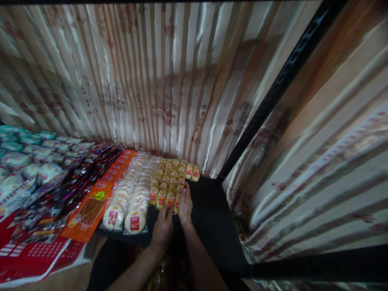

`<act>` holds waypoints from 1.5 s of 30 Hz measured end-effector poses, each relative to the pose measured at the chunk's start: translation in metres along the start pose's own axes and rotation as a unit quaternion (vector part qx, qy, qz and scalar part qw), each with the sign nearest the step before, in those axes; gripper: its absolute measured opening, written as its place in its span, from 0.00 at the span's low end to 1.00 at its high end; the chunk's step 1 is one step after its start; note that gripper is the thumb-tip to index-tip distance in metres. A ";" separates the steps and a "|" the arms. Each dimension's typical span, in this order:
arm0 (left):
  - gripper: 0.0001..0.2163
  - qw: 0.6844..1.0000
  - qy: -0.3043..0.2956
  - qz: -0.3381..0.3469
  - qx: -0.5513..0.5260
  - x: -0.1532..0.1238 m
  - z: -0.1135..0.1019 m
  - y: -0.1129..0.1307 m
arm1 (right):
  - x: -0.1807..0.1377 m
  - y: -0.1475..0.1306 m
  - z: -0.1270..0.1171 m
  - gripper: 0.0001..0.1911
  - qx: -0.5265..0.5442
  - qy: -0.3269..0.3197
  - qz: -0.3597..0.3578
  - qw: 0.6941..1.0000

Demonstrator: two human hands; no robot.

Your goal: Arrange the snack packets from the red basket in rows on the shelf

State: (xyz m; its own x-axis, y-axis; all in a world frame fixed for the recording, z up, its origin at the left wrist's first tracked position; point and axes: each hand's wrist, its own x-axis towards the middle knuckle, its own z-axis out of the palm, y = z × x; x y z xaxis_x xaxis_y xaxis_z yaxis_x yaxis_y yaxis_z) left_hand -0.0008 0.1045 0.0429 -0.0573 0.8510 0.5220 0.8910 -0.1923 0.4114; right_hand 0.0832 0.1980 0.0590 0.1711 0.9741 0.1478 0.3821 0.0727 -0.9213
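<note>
Small yellow snack packets point(163, 184) with red-and-white labels stand in close rows on a black shelf point(209, 218). My left hand point(163, 226) is at the front edge of these rows, its fingers stretched forward and touching the front packets. Along the right side of the block lies my right hand point(185, 204), fingers extended and flat against the packets. Neither hand visibly grasps a packet, though the fingertips partly cover the front right corner. Two yellow packets point(192, 172) stand at the back right, beyond my right fingertips.
Left of the yellow rows lie two columns of clear-wrapped round crackers point(135, 218). Further left are orange snack bags point(91, 208), dark shiny packets point(75, 182), white-and-green packets point(30, 149) and a red basket point(45, 254). A black post point(260, 113) rises behind; printed plastic sheeting point(169, 81) hangs at the back.
</note>
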 end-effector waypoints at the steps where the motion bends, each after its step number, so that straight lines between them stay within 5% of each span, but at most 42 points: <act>1: 0.20 1.000 -0.003 -0.001 -0.012 0.001 0.000 0.000 | 0.000 0.000 0.000 0.32 -0.003 0.001 0.000 1.000; 11: 0.21 0.996 0.003 0.013 -0.086 0.010 -0.007 0.000 | -0.001 -0.011 0.000 0.33 0.000 0.009 -0.009 1.000; 19: 0.21 0.990 0.121 0.005 0.078 0.040 -0.023 0.000 | -0.001 -0.009 0.001 0.32 0.003 0.021 -0.011 1.000; 24: 0.23 0.984 0.102 -0.038 0.139 0.072 -0.011 -0.009 | 0.000 -0.007 0.002 0.33 -0.018 0.012 -0.017 1.000; 34: 0.22 0.981 0.122 -0.032 0.149 0.064 0.018 -0.027 | 0.001 -0.010 0.004 0.33 -0.038 0.011 -0.042 0.998; 45: 0.24 0.982 0.102 -0.019 0.161 0.072 0.003 -0.020 | 0.002 -0.006 0.005 0.36 -0.041 0.010 -0.035 0.999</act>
State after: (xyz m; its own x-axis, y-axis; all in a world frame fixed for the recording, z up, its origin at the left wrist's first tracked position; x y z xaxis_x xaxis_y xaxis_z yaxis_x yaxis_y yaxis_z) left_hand -0.0215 0.1710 0.0696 -0.1541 0.7326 0.6630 0.9804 0.0302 0.1944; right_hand 0.0771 0.2007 0.0633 0.1598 0.9628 0.2180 0.4669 0.1208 -0.8760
